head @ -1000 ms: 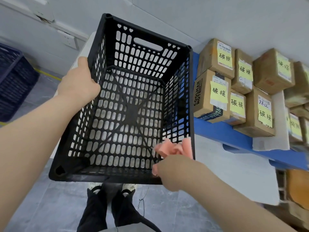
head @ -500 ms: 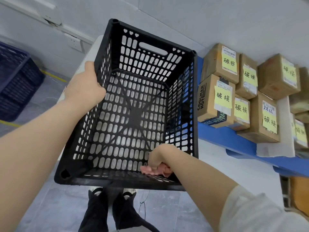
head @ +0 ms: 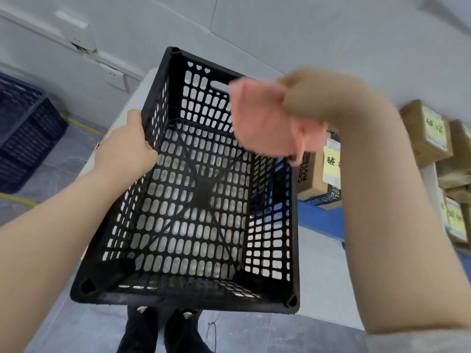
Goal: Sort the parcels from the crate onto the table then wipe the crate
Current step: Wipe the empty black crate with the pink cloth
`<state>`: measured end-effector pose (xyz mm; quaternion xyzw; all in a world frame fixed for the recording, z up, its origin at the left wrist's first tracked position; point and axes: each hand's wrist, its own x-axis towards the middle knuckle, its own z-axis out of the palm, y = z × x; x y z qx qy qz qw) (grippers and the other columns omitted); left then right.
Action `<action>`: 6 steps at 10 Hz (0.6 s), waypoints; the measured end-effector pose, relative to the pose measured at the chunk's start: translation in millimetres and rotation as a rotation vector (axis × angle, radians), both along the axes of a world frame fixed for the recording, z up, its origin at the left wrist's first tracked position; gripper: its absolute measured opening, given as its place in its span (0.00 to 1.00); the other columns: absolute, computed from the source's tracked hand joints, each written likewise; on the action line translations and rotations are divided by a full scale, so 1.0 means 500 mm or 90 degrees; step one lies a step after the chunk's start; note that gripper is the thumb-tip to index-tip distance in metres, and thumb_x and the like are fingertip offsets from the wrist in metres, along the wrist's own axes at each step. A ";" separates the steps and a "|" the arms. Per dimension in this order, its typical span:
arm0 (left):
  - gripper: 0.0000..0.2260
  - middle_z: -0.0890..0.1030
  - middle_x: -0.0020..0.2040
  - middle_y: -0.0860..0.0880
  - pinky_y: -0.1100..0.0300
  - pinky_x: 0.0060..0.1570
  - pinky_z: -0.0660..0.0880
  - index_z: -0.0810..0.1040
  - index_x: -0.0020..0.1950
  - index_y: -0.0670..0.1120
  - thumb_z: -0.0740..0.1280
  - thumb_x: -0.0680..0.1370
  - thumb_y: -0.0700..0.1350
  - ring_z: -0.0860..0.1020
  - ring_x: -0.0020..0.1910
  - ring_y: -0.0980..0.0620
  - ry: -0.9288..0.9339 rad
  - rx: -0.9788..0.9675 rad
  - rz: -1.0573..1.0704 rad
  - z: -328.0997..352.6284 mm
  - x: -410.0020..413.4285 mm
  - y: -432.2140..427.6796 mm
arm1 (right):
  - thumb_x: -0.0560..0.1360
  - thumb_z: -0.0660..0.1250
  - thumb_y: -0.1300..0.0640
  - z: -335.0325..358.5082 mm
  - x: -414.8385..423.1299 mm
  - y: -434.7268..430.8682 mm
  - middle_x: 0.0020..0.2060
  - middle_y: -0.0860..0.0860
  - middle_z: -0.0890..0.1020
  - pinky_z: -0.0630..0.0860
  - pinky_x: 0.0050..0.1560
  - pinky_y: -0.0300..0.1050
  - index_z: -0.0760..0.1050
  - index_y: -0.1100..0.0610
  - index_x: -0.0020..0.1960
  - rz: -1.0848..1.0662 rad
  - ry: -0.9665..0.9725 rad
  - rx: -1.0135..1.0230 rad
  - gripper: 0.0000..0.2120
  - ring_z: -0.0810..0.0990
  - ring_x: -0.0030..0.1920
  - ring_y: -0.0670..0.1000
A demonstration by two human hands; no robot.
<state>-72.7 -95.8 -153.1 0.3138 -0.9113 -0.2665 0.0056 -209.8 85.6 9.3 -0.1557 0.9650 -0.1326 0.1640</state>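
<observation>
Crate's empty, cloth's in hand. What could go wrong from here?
1. Only the left hand holds the crate, by one wall; a firm wipe might twist it out of that grip.
2. The right hand, holding the cloth, is raised close to the parcels and might knock one.
3. The cloth might snag in the crate's slots.

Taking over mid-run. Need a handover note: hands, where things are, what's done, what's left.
Left hand: grips the left wall of the black crate.
Right hand: fingers hold the pink cloth, raised over the crate's far right side; motion-blurred.
Crate: nothing inside it.
Parcels: stacked on the blue table to the right, yellow labels showing.
Done: parcels are out of the crate.
Left: wipe the crate; how much is already wiped cannot be told.
</observation>
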 end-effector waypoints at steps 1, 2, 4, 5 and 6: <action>0.16 0.67 0.34 0.46 0.49 0.39 0.67 0.62 0.61 0.42 0.59 0.75 0.36 0.69 0.41 0.39 -0.004 0.001 0.002 0.003 0.000 0.001 | 0.78 0.55 0.66 -0.025 -0.039 -0.027 0.40 0.46 0.72 0.79 0.40 0.40 0.71 0.56 0.60 -0.045 0.191 -0.116 0.14 0.75 0.41 0.47; 0.16 0.67 0.33 0.46 0.49 0.39 0.67 0.62 0.62 0.42 0.59 0.75 0.36 0.70 0.40 0.39 -0.010 0.001 0.006 0.004 0.000 0.001 | 0.72 0.57 0.71 -0.157 -0.061 -0.036 0.60 0.53 0.76 0.77 0.55 0.53 0.69 0.56 0.68 0.065 0.486 -0.082 0.26 0.76 0.58 0.56; 0.16 0.71 0.35 0.43 0.50 0.39 0.66 0.61 0.62 0.42 0.59 0.75 0.36 0.69 0.38 0.41 -0.019 0.012 0.015 0.010 0.000 0.005 | 0.80 0.50 0.58 -0.387 -0.110 0.038 0.73 0.60 0.62 0.48 0.76 0.52 0.58 0.62 0.75 0.058 0.357 0.216 0.24 0.59 0.74 0.59; 0.16 0.66 0.33 0.46 0.51 0.38 0.65 0.61 0.63 0.42 0.59 0.76 0.36 0.67 0.35 0.43 -0.032 0.012 0.026 0.012 -0.002 0.008 | 0.78 0.51 0.53 -0.430 -0.123 0.074 0.46 0.34 0.73 0.58 0.65 0.27 0.67 0.44 0.66 -0.021 0.087 0.088 0.18 0.71 0.48 0.33; 0.17 0.67 0.33 0.46 0.51 0.38 0.64 0.61 0.63 0.43 0.59 0.76 0.36 0.66 0.33 0.45 -0.037 0.012 0.030 0.013 -0.001 0.007 | 0.78 0.50 0.51 -0.444 -0.096 0.056 0.39 0.34 0.69 0.61 0.49 0.26 0.69 0.42 0.58 -0.101 -0.026 0.141 0.13 0.69 0.44 0.33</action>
